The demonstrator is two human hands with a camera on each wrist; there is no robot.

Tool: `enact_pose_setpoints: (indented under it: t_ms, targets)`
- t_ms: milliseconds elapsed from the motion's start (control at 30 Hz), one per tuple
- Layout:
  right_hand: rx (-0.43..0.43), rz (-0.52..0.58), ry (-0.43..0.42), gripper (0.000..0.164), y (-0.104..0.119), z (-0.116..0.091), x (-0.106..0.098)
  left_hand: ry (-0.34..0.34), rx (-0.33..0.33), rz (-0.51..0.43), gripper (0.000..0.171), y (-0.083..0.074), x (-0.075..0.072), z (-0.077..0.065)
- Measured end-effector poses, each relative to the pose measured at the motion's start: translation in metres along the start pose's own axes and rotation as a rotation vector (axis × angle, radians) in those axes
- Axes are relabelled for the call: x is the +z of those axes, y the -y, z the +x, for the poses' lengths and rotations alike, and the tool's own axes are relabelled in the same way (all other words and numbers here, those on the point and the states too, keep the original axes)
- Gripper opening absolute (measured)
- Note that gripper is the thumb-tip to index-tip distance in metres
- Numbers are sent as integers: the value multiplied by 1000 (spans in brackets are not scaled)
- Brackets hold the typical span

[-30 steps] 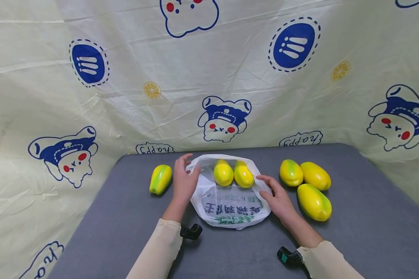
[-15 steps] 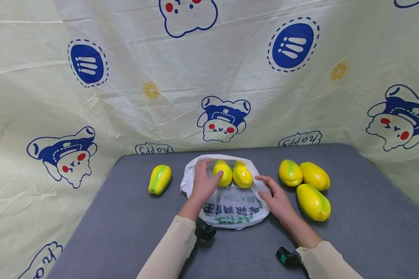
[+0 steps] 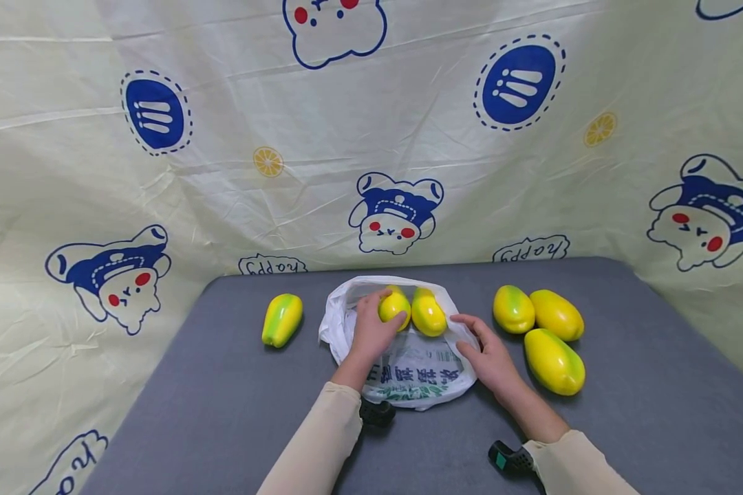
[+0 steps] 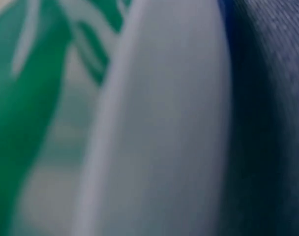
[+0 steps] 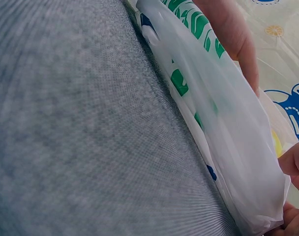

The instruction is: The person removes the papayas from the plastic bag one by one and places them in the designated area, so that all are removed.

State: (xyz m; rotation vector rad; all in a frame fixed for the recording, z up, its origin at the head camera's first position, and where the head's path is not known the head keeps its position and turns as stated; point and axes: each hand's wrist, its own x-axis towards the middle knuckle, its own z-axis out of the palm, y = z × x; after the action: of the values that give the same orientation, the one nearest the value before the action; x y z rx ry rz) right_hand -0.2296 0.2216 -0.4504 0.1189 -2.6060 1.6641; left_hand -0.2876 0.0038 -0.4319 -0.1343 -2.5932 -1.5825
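A white plastic bag (image 3: 417, 378) with dark and green print lies with its mouth spread wide. Inside are two yellow papayas, a left papaya (image 3: 391, 308) and a right papaya (image 3: 430, 317). My left hand (image 3: 371, 330) reaches into the bag, fingers and thumb curved round the left papaya. My right hand (image 3: 490, 354) pinches the bag's right rim between thumb and fingers; the right wrist view shows these fingers (image 5: 293, 160) at the bag's edge. The left wrist view is filled by the blurred bag side (image 4: 164, 123), so the hand is hidden there.
A green-striped papaya (image 3: 283, 320) lies left of the bag. Right of it sit three more: a back papaya (image 3: 514, 309), one beside it (image 3: 557, 315) and a front papaya (image 3: 554, 362). A printed curtain (image 3: 223, 206) hangs behind the grey table (image 3: 223, 412).
My left hand has let go of the bag's left rim, moved right into the bag and closed round the left papaya. The right hand stays at the right rim.
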Motion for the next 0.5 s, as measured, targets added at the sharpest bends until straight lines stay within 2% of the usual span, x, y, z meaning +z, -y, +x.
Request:
enact_pose_setpoints:
  t_ms: [167, 500]
  targets:
    - [0, 4, 0, 44, 1, 0, 0, -35, -37, 13, 52, -2, 3, 0]
    - [16, -4, 12, 45, 2, -1, 0, -62, -49, 4, 49, -2, 6, 0]
